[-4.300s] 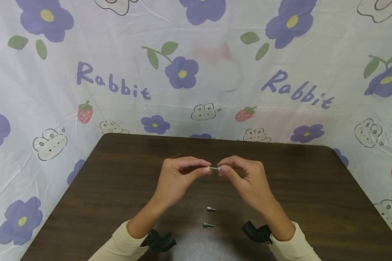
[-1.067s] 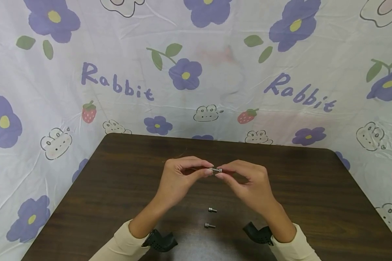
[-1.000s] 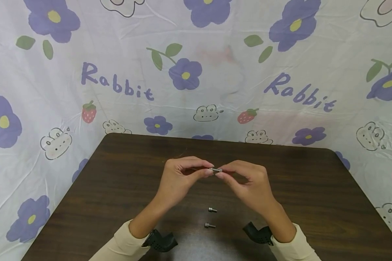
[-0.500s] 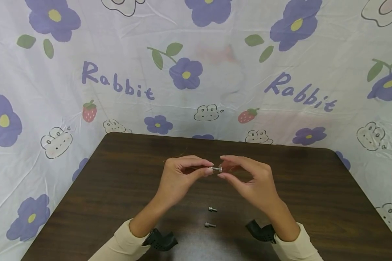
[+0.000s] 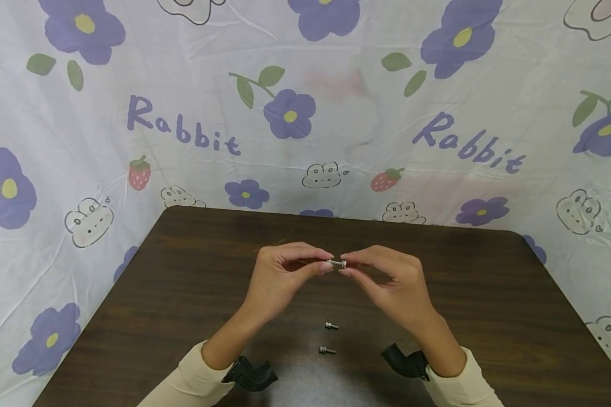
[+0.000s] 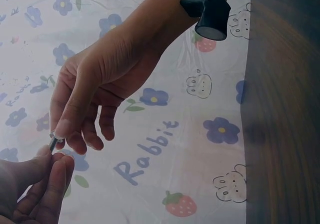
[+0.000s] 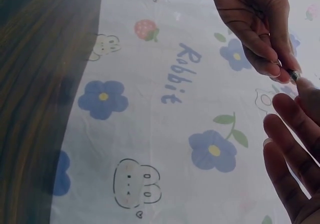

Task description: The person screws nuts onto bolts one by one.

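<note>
A small silver bolt (image 5: 338,263) is held level above the table, between both hands. My left hand (image 5: 280,277) pinches its left end between thumb and fingertips. At the bolt's wider right end, the thumb and index finger of my right hand (image 5: 392,280) close on it. In the left wrist view, the bolt (image 6: 53,143) shows as a thin shank with a wider ring at the top. The right wrist view has the bolt (image 7: 294,75) mostly covered by fingertips, with the other right-hand fingers spread loosely. Two more bolts (image 5: 331,326) (image 5: 327,350) lie on the table nearer me.
The dark wood-grain table (image 5: 183,305) runs back to a white cloth (image 5: 356,130) printed with purple flowers, rabbits and strawberries. Black wrist mounts (image 5: 252,374) (image 5: 406,362) sit at both cream sleeve cuffs, either side of the loose bolts.
Half a second ago my right fingers were spread away from the bolt's right end; now they have come back together on it. My left hand and the loose bolts stay in place.
</note>
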Demonstrator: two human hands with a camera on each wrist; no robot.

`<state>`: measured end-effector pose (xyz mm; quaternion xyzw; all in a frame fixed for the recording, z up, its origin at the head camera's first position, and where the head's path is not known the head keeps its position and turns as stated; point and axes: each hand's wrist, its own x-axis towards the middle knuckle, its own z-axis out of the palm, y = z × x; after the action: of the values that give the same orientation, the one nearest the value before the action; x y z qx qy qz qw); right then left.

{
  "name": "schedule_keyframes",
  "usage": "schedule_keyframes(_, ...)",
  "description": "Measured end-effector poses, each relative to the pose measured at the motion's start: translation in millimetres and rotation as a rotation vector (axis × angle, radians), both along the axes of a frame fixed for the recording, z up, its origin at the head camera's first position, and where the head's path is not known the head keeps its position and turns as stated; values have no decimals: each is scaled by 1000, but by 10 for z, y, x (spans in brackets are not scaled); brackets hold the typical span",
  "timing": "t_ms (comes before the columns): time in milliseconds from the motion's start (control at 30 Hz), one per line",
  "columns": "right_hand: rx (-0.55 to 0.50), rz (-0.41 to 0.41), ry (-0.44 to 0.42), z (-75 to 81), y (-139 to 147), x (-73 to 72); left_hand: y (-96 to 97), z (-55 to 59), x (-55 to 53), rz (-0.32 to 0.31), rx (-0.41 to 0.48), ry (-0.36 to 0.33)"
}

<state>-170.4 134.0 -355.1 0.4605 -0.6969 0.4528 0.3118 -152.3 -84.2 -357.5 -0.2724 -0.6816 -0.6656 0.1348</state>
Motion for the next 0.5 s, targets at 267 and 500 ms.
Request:
schedule_keyframes(267,12,-1,-28,-16,-1,4,11,-6,6,-8,-2,2)
schedule_keyframes(500,56,-35,-70,-17,22,11,22,-4,9,-3,-1,7)
